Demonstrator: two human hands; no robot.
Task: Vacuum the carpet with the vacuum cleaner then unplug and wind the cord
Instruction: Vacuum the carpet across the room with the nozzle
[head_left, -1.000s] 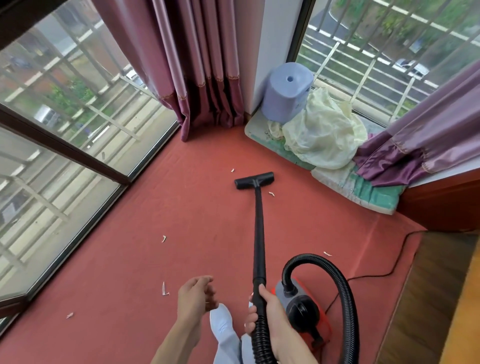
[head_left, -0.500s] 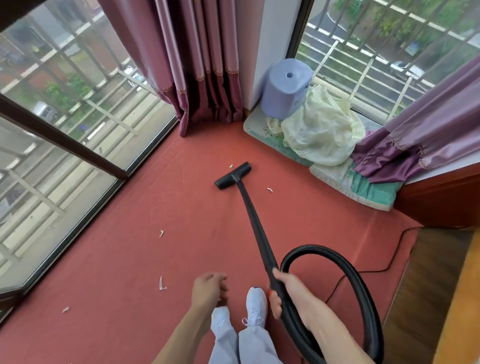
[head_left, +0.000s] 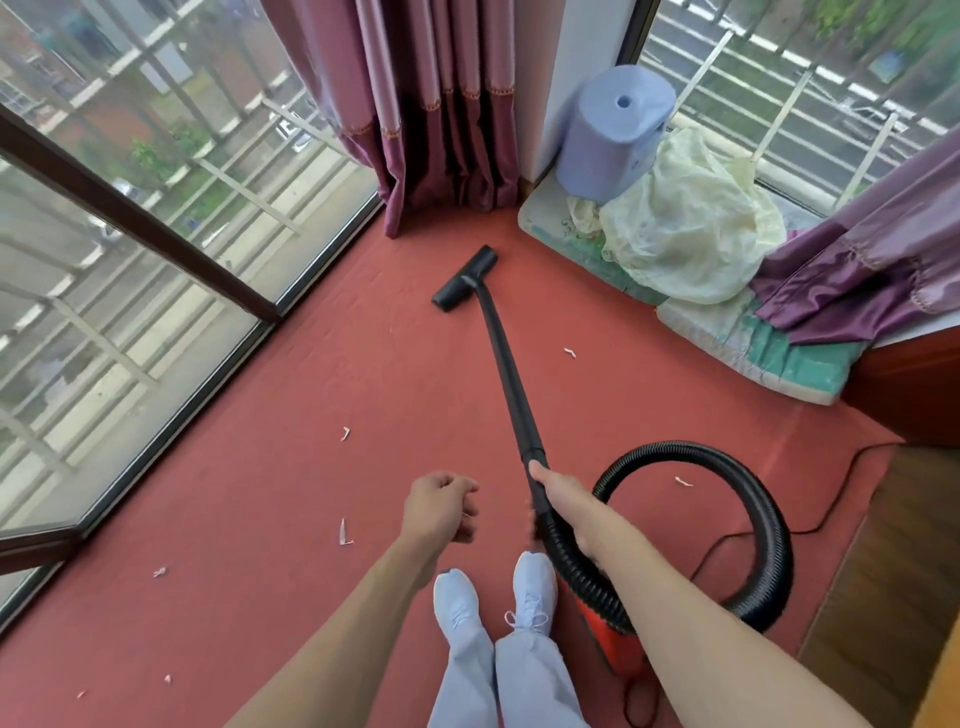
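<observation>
Vacuum cleaner (head_left: 608, 631): red body on the floor just right of the person's white shoes (head_left: 530, 584), mostly hidden behind the right forearm; ribbed black hose (head_left: 769, 525) rises from it in a wide loop to the right and comes round to the wand (head_left: 506, 374); right hand (head_left: 563, 493) closed around the wand at the joint with the hose, thumb laid along the top; wand runs forward and slightly left, ending in the black floor nozzle (head_left: 464, 279), which sits flat on the red carpet (head_left: 291, 467) near the purple curtain (head_left: 441, 104) in the corner, angled toward the left window (head_left: 130, 208); left hand (head_left: 441, 506) empty, held above the carpet beside the wand, fingers loosely curled, touching nothing; small pale scraps (head_left: 345, 433) scattered on the carpet, several left of the wand, one (head_left: 570, 353) right of it, one (head_left: 683, 481) inside the hose loop; thin black cord (head_left: 841, 467) trails over the carpet edge onto the wooden floor at right; plug end not in view; blue cylinder (head_left: 615, 135) and crumpled pale cloth (head_left: 691, 234) on a cushion (head_left: 753, 348) by the right window.
</observation>
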